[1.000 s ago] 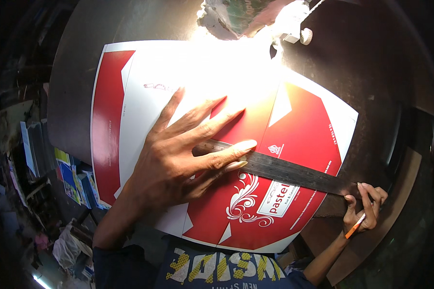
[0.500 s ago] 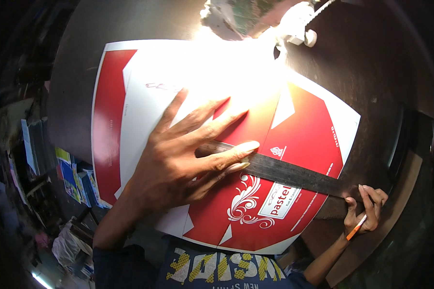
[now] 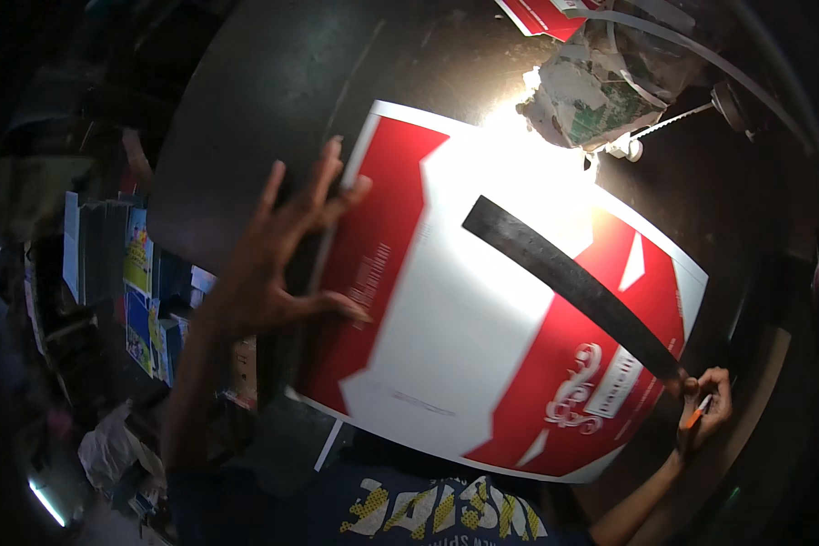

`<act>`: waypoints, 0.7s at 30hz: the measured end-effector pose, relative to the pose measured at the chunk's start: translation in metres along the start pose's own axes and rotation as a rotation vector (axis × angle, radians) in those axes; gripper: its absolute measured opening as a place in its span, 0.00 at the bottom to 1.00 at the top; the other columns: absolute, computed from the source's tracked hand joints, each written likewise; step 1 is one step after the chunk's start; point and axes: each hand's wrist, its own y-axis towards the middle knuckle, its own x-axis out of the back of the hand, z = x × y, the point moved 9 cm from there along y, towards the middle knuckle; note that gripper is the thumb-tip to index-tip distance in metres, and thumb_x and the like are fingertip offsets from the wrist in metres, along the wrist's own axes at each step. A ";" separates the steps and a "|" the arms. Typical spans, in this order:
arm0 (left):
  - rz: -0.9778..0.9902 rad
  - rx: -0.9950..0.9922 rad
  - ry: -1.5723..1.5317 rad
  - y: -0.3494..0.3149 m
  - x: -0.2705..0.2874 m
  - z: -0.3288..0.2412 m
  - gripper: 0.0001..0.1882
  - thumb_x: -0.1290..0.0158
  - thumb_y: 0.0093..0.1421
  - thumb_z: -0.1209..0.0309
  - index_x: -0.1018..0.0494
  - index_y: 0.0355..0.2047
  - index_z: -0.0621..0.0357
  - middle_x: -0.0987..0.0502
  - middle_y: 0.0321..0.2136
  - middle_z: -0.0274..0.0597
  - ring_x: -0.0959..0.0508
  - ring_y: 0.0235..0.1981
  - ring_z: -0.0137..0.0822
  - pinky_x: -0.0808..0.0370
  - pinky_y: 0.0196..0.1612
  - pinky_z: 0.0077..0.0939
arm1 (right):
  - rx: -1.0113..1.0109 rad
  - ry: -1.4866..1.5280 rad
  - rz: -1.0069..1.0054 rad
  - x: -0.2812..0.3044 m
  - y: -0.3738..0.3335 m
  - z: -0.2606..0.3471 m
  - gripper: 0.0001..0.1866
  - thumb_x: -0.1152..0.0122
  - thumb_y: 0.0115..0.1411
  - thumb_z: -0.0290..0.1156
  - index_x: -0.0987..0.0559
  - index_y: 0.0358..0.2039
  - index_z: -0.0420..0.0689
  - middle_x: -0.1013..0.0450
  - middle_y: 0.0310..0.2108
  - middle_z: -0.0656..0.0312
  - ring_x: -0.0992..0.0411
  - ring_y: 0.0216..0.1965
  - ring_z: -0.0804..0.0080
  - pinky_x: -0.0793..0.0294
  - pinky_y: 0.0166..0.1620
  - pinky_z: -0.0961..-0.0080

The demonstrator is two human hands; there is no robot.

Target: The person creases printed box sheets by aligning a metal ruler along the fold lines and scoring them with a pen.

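Observation:
A large printed sheet (image 3: 446, 337), red and white and stiff-looking, lies on the dark table in front of me. My left hand (image 3: 300, 237) is over the sheet's left edge, its fingers spread and the thumb over the red band. A dark flat ruler (image 3: 573, 282) slants across the sheet from the upper middle down to the right. At its lower right end, my right hand (image 3: 708, 409) pinches it between thumb and fingers. The same hand also has a slim orange-and-white tool (image 3: 698, 411) tucked in it; its exact kind is unclear.
A bright lamp, partly wrapped in torn paper (image 3: 591, 100), glares over the sheet's far edge. Behind it lies another red printed piece (image 3: 546, 16). Stacked books (image 3: 141, 264) stand low at the left, with a pale plastic bag (image 3: 118, 450) below them.
My left hand has left the ruler and moved to the sheet's left edge. In view, the sheet sits farther right, and the ruler slants more steeply, still held in my right hand.

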 end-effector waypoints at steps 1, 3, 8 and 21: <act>-0.024 -0.040 -0.009 0.005 -0.012 -0.018 0.64 0.35 0.40 0.31 0.47 0.73 0.46 0.54 0.73 0.55 0.50 0.73 0.55 0.68 0.73 0.63 | -0.017 0.013 0.024 0.000 0.003 0.003 0.18 0.33 0.60 0.35 0.34 0.29 0.41 0.44 0.26 0.65 0.43 0.27 0.75 0.45 0.32 0.75; -0.073 -0.074 -0.068 0.014 -0.018 -0.047 0.70 0.34 0.39 0.31 0.56 0.74 0.49 0.46 0.72 0.52 0.50 0.73 0.54 0.68 0.73 0.64 | -0.011 0.022 0.030 -0.006 0.013 0.015 0.23 0.28 0.57 0.41 0.35 0.25 0.43 0.43 0.23 0.65 0.45 0.25 0.74 0.47 0.31 0.74; -0.216 -0.195 -0.180 0.026 0.006 -0.075 0.49 0.34 0.48 0.42 0.36 0.67 0.48 0.33 0.66 0.43 0.40 0.70 0.49 0.60 0.73 0.63 | 0.120 -0.180 0.078 -0.010 0.028 0.069 0.27 0.23 0.52 0.49 0.31 0.24 0.43 0.41 0.20 0.67 0.43 0.23 0.75 0.45 0.28 0.74; -0.092 -0.268 -0.126 0.035 -0.017 -0.087 0.16 0.36 0.56 0.55 0.18 0.45 0.30 0.26 0.60 0.33 0.34 0.68 0.41 0.56 0.74 0.59 | 0.389 -0.267 -0.032 -0.027 0.023 0.136 0.22 0.21 0.48 0.44 0.19 0.34 0.42 0.24 0.33 0.58 0.28 0.38 0.60 0.30 0.41 0.65</act>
